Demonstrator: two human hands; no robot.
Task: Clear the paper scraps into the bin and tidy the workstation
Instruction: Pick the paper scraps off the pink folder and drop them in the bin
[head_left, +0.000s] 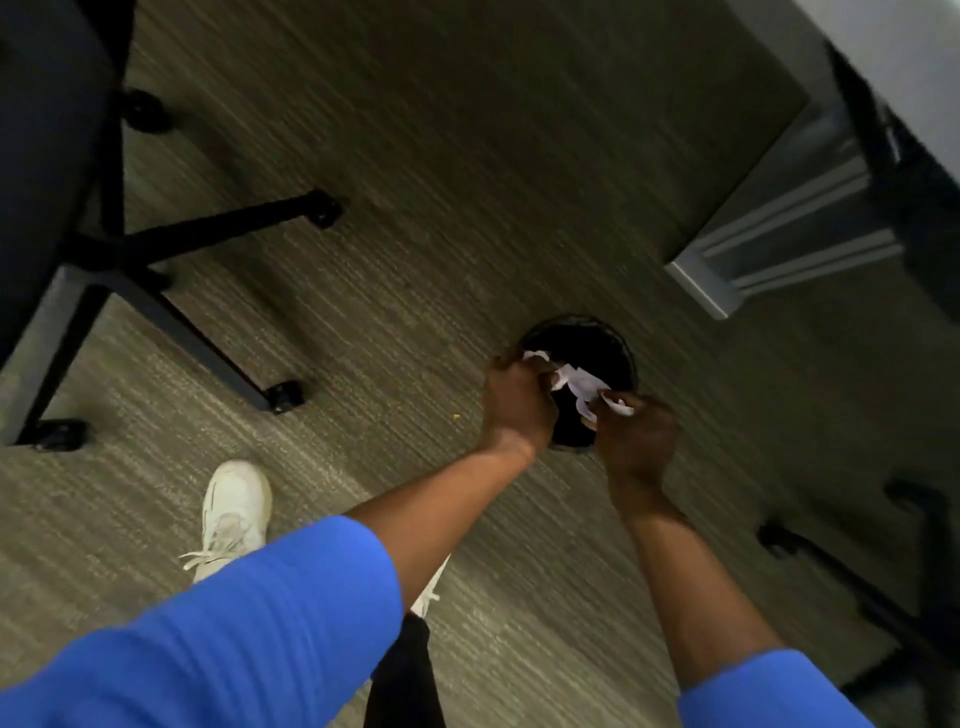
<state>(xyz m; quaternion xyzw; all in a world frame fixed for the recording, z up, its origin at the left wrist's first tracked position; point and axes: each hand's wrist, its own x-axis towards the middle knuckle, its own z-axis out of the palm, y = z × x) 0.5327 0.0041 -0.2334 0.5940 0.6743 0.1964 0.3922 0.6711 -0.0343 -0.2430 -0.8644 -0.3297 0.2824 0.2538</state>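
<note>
A round black bin (613, 345) stands on the carpet below me. Both hands hover over its mouth. My left hand (517, 402) is closed around white paper scraps (576, 382), and a bit of white pokes out above its fingers. My right hand (636, 434) is also closed on scraps, with a crumpled strip showing at its fingertips. The scraps bridge the gap between the two hands, right above the bin's dark inside. The hands hide the bin's near rim.
A black office chair base with castors (283, 397) stands to the left. A grey desk leg (779, 234) is at the upper right, and another chair base (831, 566) at the right. My white shoe (234, 512) rests on the carpet. A tiny yellow crumb (456, 416) lies near the bin.
</note>
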